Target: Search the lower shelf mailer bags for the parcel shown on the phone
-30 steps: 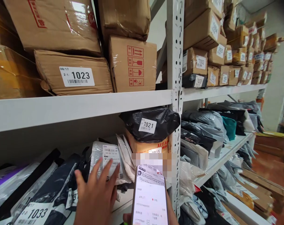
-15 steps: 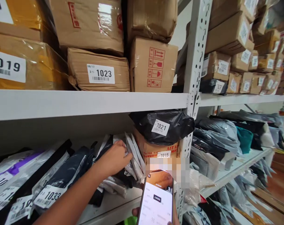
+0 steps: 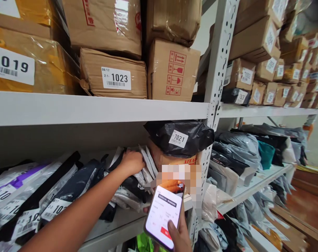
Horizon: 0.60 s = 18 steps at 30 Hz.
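My left hand [image 3: 134, 162] reaches in from the lower left to the lower shelf. Its curled fingers are at the top of a grey plastic mailing bag [image 3: 140, 177], their tips partly hidden. Just right of it stand thin white mailing bags [image 3: 149, 161]; a black mailing bag [image 3: 131, 185] lies below. My right hand [image 3: 180, 232] holds a smartphone [image 3: 163, 213], its lit screen facing me and the thumb over the lower screen near a red button. Behind the phone is a carton [image 3: 192, 176], partly blurred out, with a black bag labelled 7021 [image 3: 180, 139] on top.
Several mailing bags lean in a row at left, one black bag [image 3: 75, 182] among them. Above, the white shelf beam [image 3: 96, 110] carries cartons, one labelled 1023 [image 3: 114, 77]. A perforated white post [image 3: 219, 52] divides this rack from another with more parcels [image 3: 237, 150].
The phone has tilted and moved left and up, its screen text has changed, and my right thumb now lies over the screen. My left hand has shifted slightly left, deeper among the bags.
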### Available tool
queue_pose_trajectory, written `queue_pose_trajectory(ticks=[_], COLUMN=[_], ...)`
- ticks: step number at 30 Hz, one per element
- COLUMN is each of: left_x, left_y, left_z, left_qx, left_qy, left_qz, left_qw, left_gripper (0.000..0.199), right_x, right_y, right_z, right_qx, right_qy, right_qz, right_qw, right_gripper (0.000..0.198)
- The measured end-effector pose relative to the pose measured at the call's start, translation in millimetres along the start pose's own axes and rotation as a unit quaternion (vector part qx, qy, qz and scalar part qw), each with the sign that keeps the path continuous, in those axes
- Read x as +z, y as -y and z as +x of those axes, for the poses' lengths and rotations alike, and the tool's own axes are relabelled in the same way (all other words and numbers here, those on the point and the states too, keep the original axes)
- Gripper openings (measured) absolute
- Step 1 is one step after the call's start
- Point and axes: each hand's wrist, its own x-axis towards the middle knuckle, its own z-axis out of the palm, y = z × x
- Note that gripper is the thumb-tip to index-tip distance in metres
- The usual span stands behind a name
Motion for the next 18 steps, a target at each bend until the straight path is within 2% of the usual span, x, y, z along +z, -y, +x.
queue_pose_trajectory(ticks=[4,6,9,12,13,15,18], left_x=[0,-3,-7,-8,-8,-10,-16], left_y=[2,9,25,39,41,42,33], left_z=[-6,-7,-7,-10,-12,-15,-23], left_qx=[-0.016,-0.034,-0.049,-0.035,-0.022,0.036,0.150], left_qy=[-0.044,-0.061,-0.079,-0.096,-0.108,-0.118,-0.053], left_qz=[-0.030,-0.048,-0.071,-0.084,-0.088,-0.099,-0.133], left_qw=[0.998,0.996,0.993,0.991,0.990,0.987,0.978], left_gripper=[0.031,0.030,0.023,0.013,0.010,0.018,0.029], right_x=[15,20,24,27,27,28,29], right_y=[2,2,2,2,1,1,-2], right_z=[5,6,5,5,5,6,8], right_qx=[0.007,0.003,-0.005,-0.015,-0.019,-0.022,-0.011], right_qy=[0.033,0.042,0.033,0.007,0.001,-0.004,-0.003], right_qz=[-0.008,0.006,0.022,0.030,0.036,0.039,0.029], right_qw=[0.999,0.999,0.999,0.999,0.999,0.999,1.000], right_gripper=[0.136,0.136,0.134,0.131,0.130,0.129,0.133])
